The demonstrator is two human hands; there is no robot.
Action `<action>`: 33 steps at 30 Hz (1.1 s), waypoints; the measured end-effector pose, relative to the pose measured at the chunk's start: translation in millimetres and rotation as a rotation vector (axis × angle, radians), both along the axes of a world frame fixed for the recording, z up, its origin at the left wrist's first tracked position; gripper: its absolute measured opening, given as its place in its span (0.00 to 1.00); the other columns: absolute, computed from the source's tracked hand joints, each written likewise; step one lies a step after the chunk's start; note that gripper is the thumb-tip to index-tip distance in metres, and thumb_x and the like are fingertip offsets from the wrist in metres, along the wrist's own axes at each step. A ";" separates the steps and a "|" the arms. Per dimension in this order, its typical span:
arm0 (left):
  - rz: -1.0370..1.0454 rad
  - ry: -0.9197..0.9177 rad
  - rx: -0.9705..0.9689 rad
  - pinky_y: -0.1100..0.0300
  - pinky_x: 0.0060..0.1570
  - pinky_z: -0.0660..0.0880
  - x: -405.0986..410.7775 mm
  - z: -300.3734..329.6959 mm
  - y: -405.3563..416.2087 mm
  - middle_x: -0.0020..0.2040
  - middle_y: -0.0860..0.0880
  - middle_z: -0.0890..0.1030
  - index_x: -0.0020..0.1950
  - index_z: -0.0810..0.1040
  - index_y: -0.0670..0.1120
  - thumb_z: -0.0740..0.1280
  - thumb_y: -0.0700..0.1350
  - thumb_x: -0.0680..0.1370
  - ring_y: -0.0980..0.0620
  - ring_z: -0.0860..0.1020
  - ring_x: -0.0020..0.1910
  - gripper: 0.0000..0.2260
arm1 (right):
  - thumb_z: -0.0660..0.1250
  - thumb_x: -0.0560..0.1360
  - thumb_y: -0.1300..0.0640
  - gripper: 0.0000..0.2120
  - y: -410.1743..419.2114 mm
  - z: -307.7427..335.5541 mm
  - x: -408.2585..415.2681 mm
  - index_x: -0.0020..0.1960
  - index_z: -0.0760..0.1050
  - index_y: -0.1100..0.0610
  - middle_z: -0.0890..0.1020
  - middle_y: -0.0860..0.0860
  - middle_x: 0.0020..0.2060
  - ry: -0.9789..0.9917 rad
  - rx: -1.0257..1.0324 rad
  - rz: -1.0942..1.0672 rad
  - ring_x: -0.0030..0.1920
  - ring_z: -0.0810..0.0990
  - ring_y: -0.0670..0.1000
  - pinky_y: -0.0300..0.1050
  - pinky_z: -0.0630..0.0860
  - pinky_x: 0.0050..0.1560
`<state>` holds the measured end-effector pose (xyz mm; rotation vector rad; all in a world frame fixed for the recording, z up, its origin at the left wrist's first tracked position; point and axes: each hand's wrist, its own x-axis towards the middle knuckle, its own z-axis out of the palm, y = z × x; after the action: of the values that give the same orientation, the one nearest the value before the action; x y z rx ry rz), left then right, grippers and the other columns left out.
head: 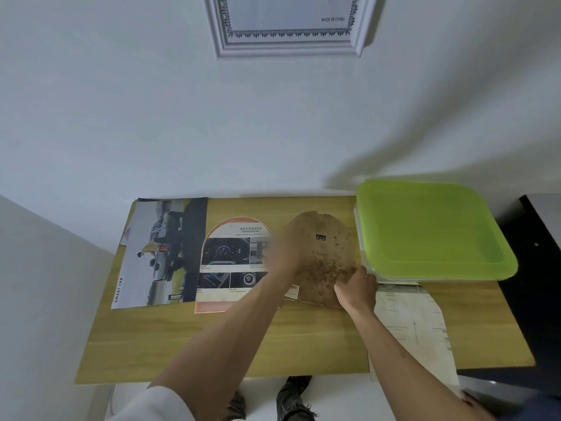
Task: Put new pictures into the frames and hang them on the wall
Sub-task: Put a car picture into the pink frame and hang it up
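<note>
— While both arms reach over the wooden table (303, 344), what do you see under them?

— I see a brown arch-shaped backing board (321, 253), spotted and stained, lying face down near the middle of the table with a small black hanger clip on its back. My right hand (355, 288) grasps the board's lower right edge, fingers curled over it. My left hand (280, 259) is at the board's left edge, but it is blurred, so I cannot tell whether it grips or merely touches.

— And the pictures?

— An arch-cut print headed "ADVANCED" (233, 259) lies just left of the board, partly under my left forearm. Further left lies a rectangular car poster (158, 253) marked "SMART CAR". A pale printed sheet (409, 323) lies to the right, hanging over the table's near edge.

— Anything else?

— A green-lidded plastic box (434, 229) sits at the table's right end, just beside the board. On the wall above hangs a white moulded frame (288, 44), its insert reading "MADE IN CHINA".
</note>
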<state>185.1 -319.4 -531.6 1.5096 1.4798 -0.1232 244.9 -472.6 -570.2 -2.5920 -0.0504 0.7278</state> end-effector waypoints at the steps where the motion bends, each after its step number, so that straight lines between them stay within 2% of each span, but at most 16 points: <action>1: -0.007 -0.045 0.018 0.45 0.66 0.70 -3.5 0.3 7.7 0.66 0.41 0.72 0.66 0.74 0.42 0.65 0.39 0.72 0.40 0.71 0.64 0.22 | 0.67 0.76 0.55 0.28 1.0 1.1 -1.2 0.73 0.64 0.58 0.69 0.60 0.67 0.000 0.020 -0.016 0.67 0.68 0.60 0.54 0.73 0.60; 3: -0.034 -0.126 0.059 0.46 0.58 0.77 -13.6 6.1 24.0 0.59 0.43 0.79 0.63 0.77 0.45 0.65 0.35 0.70 0.43 0.77 0.56 0.21 | 0.67 0.75 0.54 0.27 5.4 5.7 -3.4 0.72 0.66 0.58 0.70 0.59 0.66 0.004 0.076 -0.021 0.63 0.72 0.59 0.52 0.77 0.55; 4: -0.066 -0.145 0.088 0.47 0.56 0.78 -20.7 9.9 33.6 0.57 0.44 0.80 0.63 0.76 0.46 0.66 0.34 0.70 0.44 0.78 0.55 0.22 | 0.68 0.75 0.55 0.26 9.2 7.4 -4.8 0.72 0.67 0.57 0.71 0.59 0.65 0.000 0.106 -0.004 0.57 0.74 0.58 0.45 0.79 0.45; 5: -0.111 -0.152 0.119 0.48 0.56 0.78 -29.4 15.7 42.6 0.57 0.45 0.81 0.65 0.76 0.47 0.67 0.33 0.69 0.44 0.78 0.55 0.24 | 0.69 0.76 0.55 0.26 14.2 10.0 -7.2 0.71 0.68 0.57 0.71 0.58 0.64 -0.001 0.137 0.017 0.52 0.75 0.55 0.36 0.76 0.34; 6: -0.161 -0.154 0.149 0.49 0.56 0.78 -38.6 20.1 52.0 0.58 0.45 0.81 0.67 0.74 0.48 0.69 0.33 0.69 0.44 0.78 0.56 0.27 | 0.69 0.76 0.55 0.26 20.8 12.0 -10.5 0.72 0.68 0.55 0.70 0.57 0.63 -0.009 0.174 0.036 0.49 0.75 0.53 0.30 0.69 0.28; 7: -0.207 -0.149 0.174 0.49 0.56 0.78 -48.6 23.8 60.9 0.59 0.46 0.80 0.69 0.73 0.49 0.71 0.34 0.68 0.45 0.78 0.57 0.30 | 0.70 0.76 0.55 0.26 28.8 13.9 -14.7 0.72 0.68 0.54 0.70 0.56 0.63 -0.025 0.216 0.053 0.48 0.76 0.52 0.29 0.68 0.27; 9: -0.262 -0.152 0.201 0.48 0.55 0.79 -70.3 28.9 77.1 0.57 0.46 0.82 0.71 0.72 0.49 0.71 0.34 0.68 0.46 0.80 0.54 0.32 | 0.72 0.75 0.54 0.28 45.1 14.5 -25.5 0.73 0.67 0.52 0.71 0.55 0.64 -0.038 0.299 0.096 0.52 0.79 0.53 0.30 0.73 0.36; 11: -0.283 -0.164 0.205 0.49 0.53 0.79 -94.3 33.3 90.8 0.54 0.48 0.84 0.69 0.73 0.50 0.70 0.34 0.70 0.48 0.81 0.51 0.29 | 0.73 0.74 0.52 0.31 59.5 15.9 -40.5 0.73 0.66 0.51 0.72 0.54 0.65 -0.027 0.353 0.146 0.56 0.80 0.53 0.40 0.80 0.47; 14: -0.280 -0.145 0.237 0.52 0.53 0.79 -130.7 31.9 108.5 0.55 0.48 0.82 0.72 0.71 0.49 0.70 0.34 0.71 0.48 0.80 0.50 0.30 | 0.73 0.73 0.53 0.32 78.5 13.4 -60.4 0.73 0.66 0.51 0.74 0.52 0.64 0.011 0.377 0.215 0.59 0.79 0.53 0.52 0.78 0.60; 18: -0.251 -0.118 0.226 0.56 0.51 0.77 -166.7 19.5 118.7 0.56 0.43 0.82 0.77 0.64 0.47 0.72 0.31 0.68 0.48 0.79 0.49 0.39 | 0.73 0.74 0.59 0.30 95.3 12.5 -81.2 0.73 0.67 0.56 0.76 0.52 0.62 0.018 0.372 0.260 0.58 0.79 0.52 0.48 0.78 0.59; 20: -0.283 -0.105 0.271 0.58 0.49 0.75 -177.9 15.1 120.1 0.56 0.43 0.82 0.76 0.66 0.47 0.73 0.32 0.68 0.48 0.79 0.49 0.38 | 0.73 0.74 0.60 0.30 99.3 9.0 -88.1 0.73 0.67 0.56 0.76 0.51 0.61 0.006 0.356 0.274 0.58 0.79 0.53 0.50 0.78 0.59; 23: -0.295 -0.096 0.314 0.61 0.48 0.71 -187.7 9.9 119.4 0.59 0.44 0.81 0.75 0.67 0.45 0.74 0.32 0.69 0.46 0.78 0.55 0.36 | 0.73 0.73 0.59 0.30 100.4 2.3 -94.9 0.72 0.67 0.54 0.77 0.52 0.58 0.000 0.324 0.280 0.57 0.79 0.54 0.52 0.77 0.59; 26: -0.277 -0.096 0.309 0.59 0.49 0.73 -192.6 2.8 116.8 0.60 0.44 0.80 0.75 0.67 0.44 0.73 0.31 0.70 0.45 0.78 0.56 0.35 | 0.73 0.73 0.59 0.29 97.9 -4.6 -99.3 0.72 0.67 0.55 0.78 0.52 0.56 0.005 0.297 0.270 0.55 0.78 0.53 0.51 0.77 0.58; 28: -0.267 -0.097 0.281 0.61 0.49 0.72 -193.9 0.4 114.9 0.60 0.45 0.80 0.76 0.66 0.44 0.72 0.30 0.71 0.48 0.77 0.54 0.35 | 0.73 0.73 0.60 0.29 96.6 -5.9 -101.7 0.71 0.68 0.56 0.78 0.52 0.55 0.004 0.289 0.265 0.54 0.78 0.52 0.50 0.77 0.57; 30: -0.273 -0.090 0.271 0.63 0.47 0.70 -194.2 -1.2 114.5 0.55 0.47 0.80 0.74 0.68 0.42 0.71 0.29 0.71 0.51 0.75 0.50 0.32 | 0.73 0.73 0.61 0.28 95.9 -6.9 -102.5 0.70 0.68 0.57 0.78 0.52 0.54 0.007 0.285 0.252 0.53 0.79 0.52 0.50 0.77 0.57; 33: -0.302 -0.059 0.269 0.64 0.47 0.71 -195.0 -8.1 115.5 0.56 0.45 0.81 0.73 0.70 0.42 0.71 0.30 0.70 0.50 0.77 0.51 0.32 | 0.75 0.72 0.61 0.28 93.9 -9.0 -104.1 0.69 0.70 0.57 0.79 0.52 0.55 0.013 0.259 0.248 0.53 0.80 0.52 0.51 0.78 0.58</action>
<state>-9.9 -203.8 -539.7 1.9333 1.2502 -0.0590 140.7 -378.7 -579.3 -2.3558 -0.4401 0.7676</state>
